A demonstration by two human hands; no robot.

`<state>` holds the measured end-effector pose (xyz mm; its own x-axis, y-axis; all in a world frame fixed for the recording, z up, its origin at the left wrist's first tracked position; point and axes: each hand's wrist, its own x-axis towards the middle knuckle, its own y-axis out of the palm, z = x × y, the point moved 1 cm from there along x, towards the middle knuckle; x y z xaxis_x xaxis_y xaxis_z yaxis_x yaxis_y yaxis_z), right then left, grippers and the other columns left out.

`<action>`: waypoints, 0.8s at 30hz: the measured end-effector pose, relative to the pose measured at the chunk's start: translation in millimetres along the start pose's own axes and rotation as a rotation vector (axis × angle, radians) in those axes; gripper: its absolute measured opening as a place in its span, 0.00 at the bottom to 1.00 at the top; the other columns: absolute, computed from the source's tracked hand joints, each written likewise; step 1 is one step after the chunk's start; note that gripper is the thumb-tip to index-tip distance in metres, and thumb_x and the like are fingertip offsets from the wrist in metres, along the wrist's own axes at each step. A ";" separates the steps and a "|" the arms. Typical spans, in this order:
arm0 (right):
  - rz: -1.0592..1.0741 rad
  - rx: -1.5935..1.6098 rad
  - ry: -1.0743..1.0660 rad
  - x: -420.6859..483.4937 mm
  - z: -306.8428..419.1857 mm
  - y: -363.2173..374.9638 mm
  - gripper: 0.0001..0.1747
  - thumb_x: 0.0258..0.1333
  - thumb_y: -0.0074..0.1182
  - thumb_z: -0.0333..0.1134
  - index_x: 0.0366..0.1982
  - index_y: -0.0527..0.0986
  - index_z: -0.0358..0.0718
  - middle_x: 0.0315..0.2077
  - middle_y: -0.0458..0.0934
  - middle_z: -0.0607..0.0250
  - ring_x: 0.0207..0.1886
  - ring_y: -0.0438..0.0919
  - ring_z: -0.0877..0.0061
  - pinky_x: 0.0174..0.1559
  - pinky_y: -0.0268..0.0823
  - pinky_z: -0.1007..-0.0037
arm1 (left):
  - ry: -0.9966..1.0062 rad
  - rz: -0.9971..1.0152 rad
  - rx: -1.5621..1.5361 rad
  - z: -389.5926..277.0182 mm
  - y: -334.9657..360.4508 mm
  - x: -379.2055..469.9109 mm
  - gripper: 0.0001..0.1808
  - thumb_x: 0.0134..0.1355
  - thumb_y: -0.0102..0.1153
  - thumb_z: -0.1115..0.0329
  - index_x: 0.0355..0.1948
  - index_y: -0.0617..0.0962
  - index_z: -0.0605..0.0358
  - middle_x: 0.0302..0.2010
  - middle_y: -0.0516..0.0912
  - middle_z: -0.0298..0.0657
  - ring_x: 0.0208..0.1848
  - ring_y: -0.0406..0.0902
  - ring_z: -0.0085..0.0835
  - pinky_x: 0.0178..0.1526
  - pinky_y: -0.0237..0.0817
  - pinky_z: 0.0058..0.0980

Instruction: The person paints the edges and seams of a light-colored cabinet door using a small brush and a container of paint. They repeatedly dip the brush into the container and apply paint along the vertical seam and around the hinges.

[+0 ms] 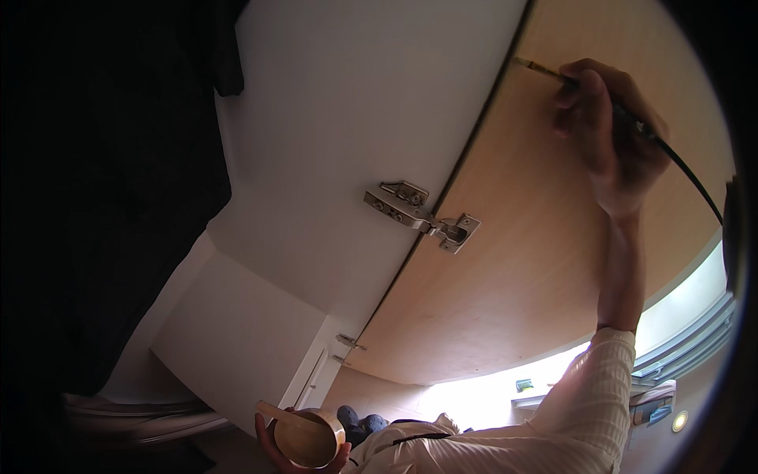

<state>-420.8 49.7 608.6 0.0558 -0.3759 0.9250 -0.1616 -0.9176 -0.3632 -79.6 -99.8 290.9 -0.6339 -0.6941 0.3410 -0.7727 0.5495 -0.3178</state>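
My right hand (pixel 616 130), at the upper right, grips a thin paintbrush (pixel 551 72) with a dark handle. The brush's pale tip is near the hinge-side edge of a wood-grain cabinet door (pixel 521 237); whether it touches the surface I cannot tell. At the bottom, my left hand (pixel 269 444) cups a round, metallic-looking bowl (pixel 308 441), with a flat pale stick (pixel 290 418) lying across its rim and into it. A metal concealed hinge (pixel 423 216) joins the door to a white cabinet panel (pixel 355 106). Along their joint runs a dark line.
Black cloth (pixel 106 178) hangs over the left side. Smaller hinges (pixel 346 340) sit lower along the same joint. Below left are a white panel (pixel 237 320) and folded fabric (pixel 148 420). A bright window (pixel 479 397) lies behind my sleeved right arm.
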 end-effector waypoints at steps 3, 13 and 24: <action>0.025 -0.036 -0.054 1.8 0.4 -0.6 0.06 0.66 0.58 0.25 0.36 0.82 0.27 0.25 0.80 0.69 0.27 0.75 0.89 0.29 0.66 0.85 | -0.022 -0.012 -0.036 1.6 0.9 -1.6 0.67 0.42 0.82 0.65 0.74 0.49 0.66 0.64 0.65 0.55 0.64 0.68 0.49 0.66 0.61 0.48; -0.033 0.010 -0.014 5.0 3.2 3.2 0.10 0.70 0.50 0.25 0.40 0.79 0.24 0.24 0.80 0.59 0.22 0.77 0.81 0.25 0.69 0.81 | 0.018 0.011 0.054 -4.7 -5.1 1.5 0.67 0.41 0.83 0.62 0.74 0.50 0.66 0.66 0.63 0.55 0.66 0.65 0.50 0.68 0.58 0.49; 0.047 -0.023 -0.026 4.4 3.9 1.1 0.10 0.70 0.49 0.25 0.39 0.79 0.24 0.23 0.80 0.59 0.21 0.77 0.81 0.24 0.69 0.80 | -0.173 -0.028 -0.151 12.8 7.6 -5.2 0.73 0.43 0.78 0.44 0.76 0.41 0.60 0.58 0.69 0.50 0.63 0.70 0.44 0.65 0.63 0.44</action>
<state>-416.9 46.5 611.9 0.0729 -0.4217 0.9038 -0.1870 -0.8959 -0.4029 -81.8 -98.0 275.4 -0.6071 -0.7724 0.1866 -0.7943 0.5833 -0.1699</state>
